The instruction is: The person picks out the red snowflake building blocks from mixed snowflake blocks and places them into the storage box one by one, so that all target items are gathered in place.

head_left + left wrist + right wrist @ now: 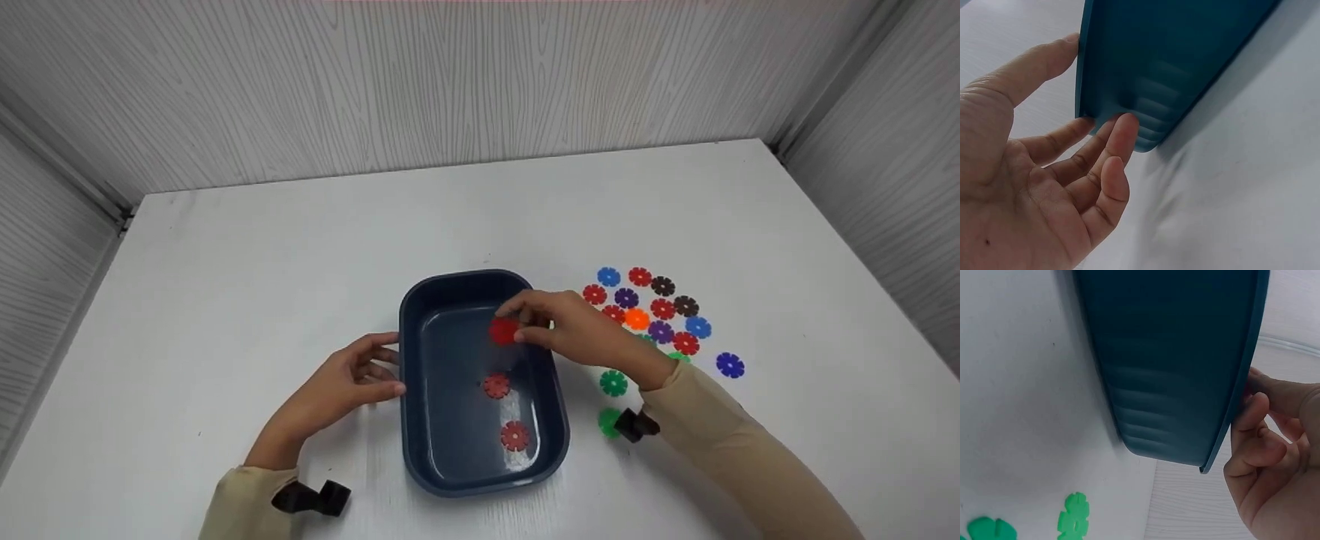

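Note:
A dark blue rectangular tray (415, 450) stands on the white table. Over its right part my right hand (574, 330) pinches a red notched disc (503, 331) between thumb and fingers. Two more red discs lie on the tray floor, a middle one (496, 385) and a nearer one (514, 436). My left hand (341, 386) rests its fingertips and thumb against the tray's left side, its fingers loosely bent. In the right wrist view, the tray wall (1168, 382) hides the disc and the tips of the right fingers.
Right of the tray lie several notched discs in red, blue, purple, brown, orange and green, among them an orange disc (637, 319). A dark blue disc (730, 365) sits apart at the right. One green disc (609, 421) is partly under the right wrist camera (634, 425).

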A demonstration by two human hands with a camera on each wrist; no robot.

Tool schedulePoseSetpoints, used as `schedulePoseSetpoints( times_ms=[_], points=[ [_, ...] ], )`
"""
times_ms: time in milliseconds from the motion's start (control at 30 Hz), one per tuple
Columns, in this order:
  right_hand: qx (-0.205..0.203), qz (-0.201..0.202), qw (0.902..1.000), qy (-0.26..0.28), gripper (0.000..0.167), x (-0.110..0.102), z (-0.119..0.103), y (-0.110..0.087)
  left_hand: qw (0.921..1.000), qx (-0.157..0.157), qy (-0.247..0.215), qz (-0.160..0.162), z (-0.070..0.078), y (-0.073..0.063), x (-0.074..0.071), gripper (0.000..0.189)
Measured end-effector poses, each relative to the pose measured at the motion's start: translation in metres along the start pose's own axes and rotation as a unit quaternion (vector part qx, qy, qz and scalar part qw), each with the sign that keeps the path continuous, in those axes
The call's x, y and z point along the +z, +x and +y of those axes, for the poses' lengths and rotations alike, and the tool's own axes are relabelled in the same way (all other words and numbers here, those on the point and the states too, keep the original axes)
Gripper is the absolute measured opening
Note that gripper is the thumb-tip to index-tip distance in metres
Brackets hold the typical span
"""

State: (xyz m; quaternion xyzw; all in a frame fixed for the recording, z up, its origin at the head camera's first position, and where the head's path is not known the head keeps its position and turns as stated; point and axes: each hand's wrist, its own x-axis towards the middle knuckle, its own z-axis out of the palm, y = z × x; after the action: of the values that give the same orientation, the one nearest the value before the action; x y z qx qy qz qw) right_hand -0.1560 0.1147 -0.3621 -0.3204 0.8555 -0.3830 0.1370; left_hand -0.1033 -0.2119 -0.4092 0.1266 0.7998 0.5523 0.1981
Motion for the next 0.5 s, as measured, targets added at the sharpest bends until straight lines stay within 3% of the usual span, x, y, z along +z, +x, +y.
schedulePoseSetpoints(
  times_ms=[300, 500],
  points=[
    [0.027, 0.047, 0.9984, -0.014, 0.030, -0.013, 0.014, -0.008, 0.9999, -0.004, 0.010, 0.007, 0.001, -0.001, 0.001, 0.068],
    [0.082, 0.058, 0.9949, 0.009, 0.030, -0.034, 0.028, -0.028, 0.9999, -0.005, 0.007, 0.005, 0.002, -0.001, 0.001, 0.068]
  ],
)
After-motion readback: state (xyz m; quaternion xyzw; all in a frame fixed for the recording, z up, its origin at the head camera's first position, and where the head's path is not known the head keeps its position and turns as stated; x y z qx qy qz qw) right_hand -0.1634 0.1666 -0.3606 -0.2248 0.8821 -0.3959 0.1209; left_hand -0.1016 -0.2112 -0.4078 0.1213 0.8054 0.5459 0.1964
